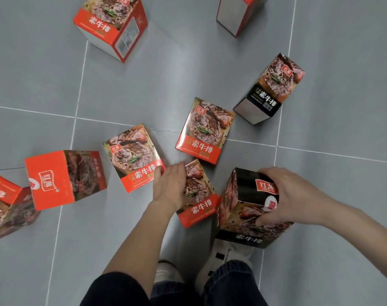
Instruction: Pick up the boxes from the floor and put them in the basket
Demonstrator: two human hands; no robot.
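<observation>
On the grey tiled floor, my right hand grips the black box from above, fingers wrapped over its top. Just left of it, my left hand lies flat and open on a red box. More boxes stand scattered beyond; no basket in view.

Indoor room, exact type can't tell. Floor = large plain grey tiles w/ pale grout lines, no furniture or walls in view. Retail-style printed food boxes scattered on it, approx. nine, red or black w/ steak photo. Person's shoes at bottom.
</observation>
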